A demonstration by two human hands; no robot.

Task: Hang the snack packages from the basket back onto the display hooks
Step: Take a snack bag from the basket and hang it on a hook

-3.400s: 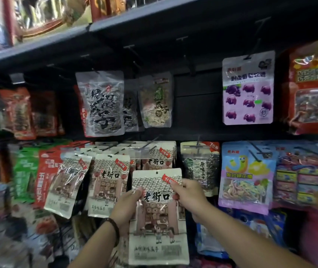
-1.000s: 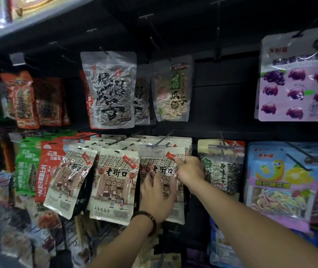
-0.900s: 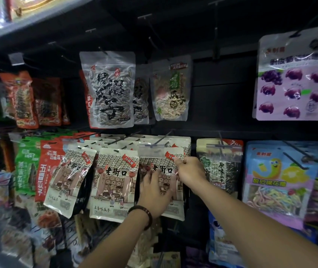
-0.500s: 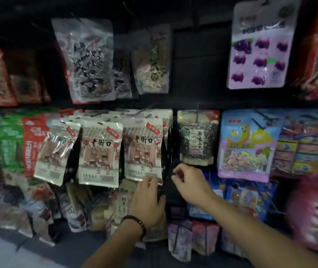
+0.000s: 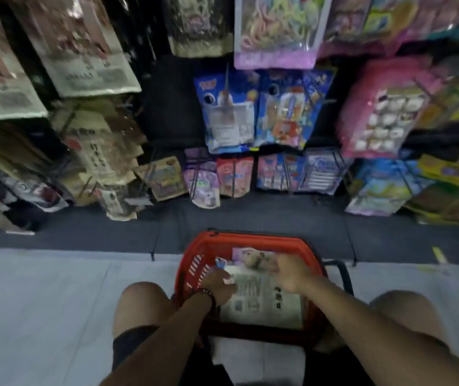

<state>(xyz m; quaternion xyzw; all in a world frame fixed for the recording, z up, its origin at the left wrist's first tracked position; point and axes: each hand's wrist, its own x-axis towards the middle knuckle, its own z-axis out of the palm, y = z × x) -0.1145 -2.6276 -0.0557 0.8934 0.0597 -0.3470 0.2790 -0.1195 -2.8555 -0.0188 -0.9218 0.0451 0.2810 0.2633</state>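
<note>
Hanging thick beyond the red basket (image 5: 250, 237), snack packs (image 5: 229, 118) blurred together; inside it, the left hand (image 5: 220, 284) and right hand (image 5: 289, 274) lay over a pale package (image 5: 261, 299), grips unreadable.

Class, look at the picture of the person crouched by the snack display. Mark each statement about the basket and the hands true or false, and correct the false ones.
1. The red basket stands on the floor. True.
2. The basket is empty. False: a white package lies in it, with a pale package beyond it.
3. There is a bracelet at the wrist of the left hand. True.
4. The right hand is up at a display hook. False: it is down over the basket, as is the left hand.
</note>
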